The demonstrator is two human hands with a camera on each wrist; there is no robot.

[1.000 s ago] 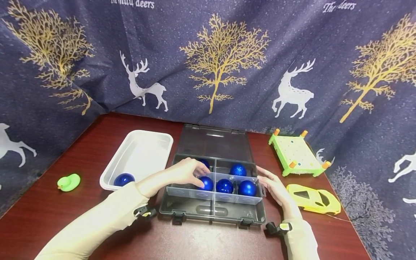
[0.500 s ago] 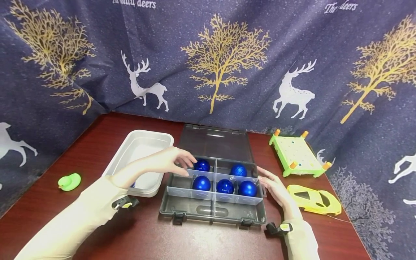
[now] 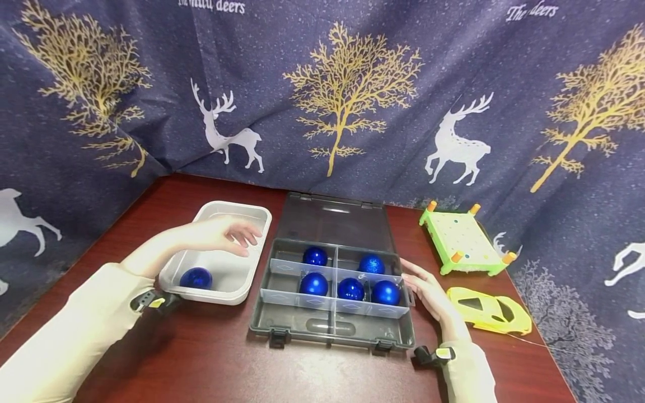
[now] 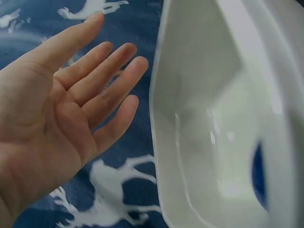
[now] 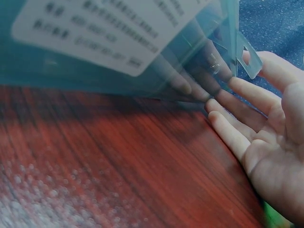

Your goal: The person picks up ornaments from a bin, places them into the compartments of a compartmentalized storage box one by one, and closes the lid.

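My left hand [image 3: 219, 234] hovers over the white plastic tub [image 3: 229, 298], fingers loosely spread and nothing in them; the left wrist view shows the bare palm [image 4: 52, 123]. A single shiny blue ball [image 3: 196, 278] lies at the tub's near end. Right of it stands a dark clear compartment box [image 3: 294, 320] with its lid [image 3: 332, 224] laid back. Several blue balls sit in its compartments, among them a glittery ball [image 3: 372, 263] at back right and a matte ball [image 3: 314, 284] at middle left. The fingertips of my right hand [image 3: 425, 291] touch the box's right side.
A green toy duck [image 3: 107, 282] lies at the left. On the right are an upturned green toy table [image 3: 461, 238] with orange feet and a yellow toy car body [image 3: 489, 310]. A dark cloth [image 3: 287, 112] with deer and trees hangs behind the table.
My left hand has let go of the matte ball in the box's middle left compartment and moved left over the white tub. The right hand has stayed at the box's side.
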